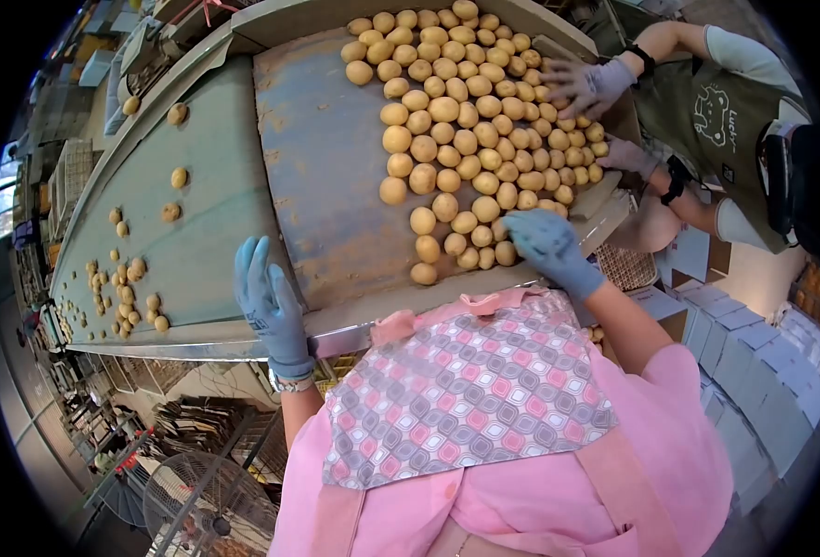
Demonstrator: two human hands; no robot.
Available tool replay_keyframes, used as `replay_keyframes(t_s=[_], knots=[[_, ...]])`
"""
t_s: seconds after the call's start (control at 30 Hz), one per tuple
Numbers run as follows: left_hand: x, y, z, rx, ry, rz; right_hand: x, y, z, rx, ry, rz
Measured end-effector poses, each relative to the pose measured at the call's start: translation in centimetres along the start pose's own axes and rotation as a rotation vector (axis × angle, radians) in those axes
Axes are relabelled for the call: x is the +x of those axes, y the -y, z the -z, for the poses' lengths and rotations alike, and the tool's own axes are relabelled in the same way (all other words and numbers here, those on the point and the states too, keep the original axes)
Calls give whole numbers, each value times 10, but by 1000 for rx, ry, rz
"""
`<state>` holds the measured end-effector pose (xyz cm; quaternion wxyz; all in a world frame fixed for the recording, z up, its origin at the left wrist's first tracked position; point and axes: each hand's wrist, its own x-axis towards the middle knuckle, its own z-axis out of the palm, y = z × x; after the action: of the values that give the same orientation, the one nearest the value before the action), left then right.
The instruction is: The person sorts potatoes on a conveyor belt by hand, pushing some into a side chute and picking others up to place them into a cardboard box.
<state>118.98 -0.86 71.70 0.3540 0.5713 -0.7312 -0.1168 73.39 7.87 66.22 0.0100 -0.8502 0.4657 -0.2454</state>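
Note:
Many round yellow-brown fruits (466, 139) lie crowded on the right part of a worn sloping metal surface (326, 167). My right hand (549, 246), in a blue glove, is at their near edge with its fingers curled down against the fruits; what is under the fingers is hidden. My left hand (275, 306), also blue-gloved, is held up at the near rim, by the joint between the metal surface and a green conveyor belt (215, 186). Its fingers are stretched out and it holds nothing.
Opposite, a co-worker's gloved hands (591, 85) touch the fruits at the right. Scattered fruits (127, 297) lie on the green belt. A raised metal rim (196, 345) runs along the near side. Boxes (754, 353) stand at right; a fan (210, 506) is below left.

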Motion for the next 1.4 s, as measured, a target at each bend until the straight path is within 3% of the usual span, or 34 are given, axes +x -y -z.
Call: replay_keyframes(t_s=[0.1, 0.2, 0.53, 0.63, 0.73, 0.83, 0.87, 0.97, 1.0, 1.1, 1.13, 1.23, 1.4], knots=[[3, 2, 3, 0, 12, -8, -35, 17, 11, 100, 112, -485], [8, 3, 12, 47, 50, -35, -27, 29, 9, 88, -6, -544], [8, 10, 25, 26, 50, -77, -32, 31, 0, -73, 18, -386], [10, 9, 28, 1, 50, -41, 1, 36, -10, 164, 53, -294], [12, 9, 30, -17, 54, -45, 53, 64, -18, 190, 211, -100], [13, 14, 38, -30, 53, -42, 79, 68, -38, 272, 330, -190], [12, 17, 40, -31, 50, -42, 98, 63, -25, 13, 326, -55], [10, 24, 46, -32, 28, -34, 116, 47, -21, 48, -6, -260], [11, 26, 50, -29, 18, -32, 111, 46, -17, 92, 9, -185], [16, 28, 55, -16, 14, -45, 101, 50, -2, 121, 243, 138], [17, 28, 56, -20, 19, -45, 97, 56, 2, 109, 579, 178], [19, 30, 62, -18, 42, -52, 72, 63, 1, 226, 537, 186], [22, 35, 75, 2, 47, -79, 78, 83, -10, -28, 593, 180]])
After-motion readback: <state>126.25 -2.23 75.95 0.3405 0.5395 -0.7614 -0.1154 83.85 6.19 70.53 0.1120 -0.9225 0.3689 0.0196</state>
